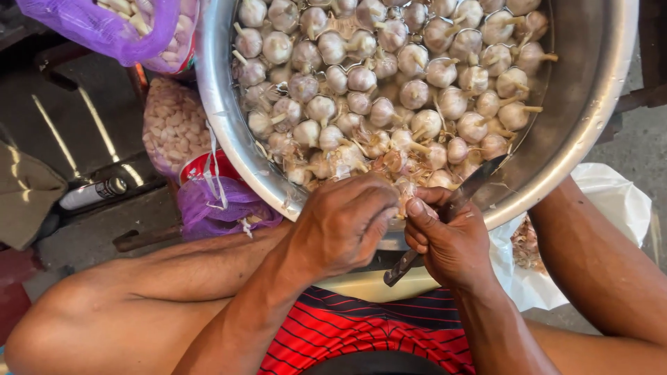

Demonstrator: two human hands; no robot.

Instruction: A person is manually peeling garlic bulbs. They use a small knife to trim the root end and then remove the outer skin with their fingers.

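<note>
Fingers of the left hand pinch a garlic bulb at the near rim of the steel basin. Beside it, touching, the right hand grips a knife (blade angled over the heaped garlic), thumb pressed against the bulb.

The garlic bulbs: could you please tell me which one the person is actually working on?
The garlic bulb pinched between the left hand and right hand at the basin's near rim, beside the knife; the other bulbs lie untouched in the basin.
</note>
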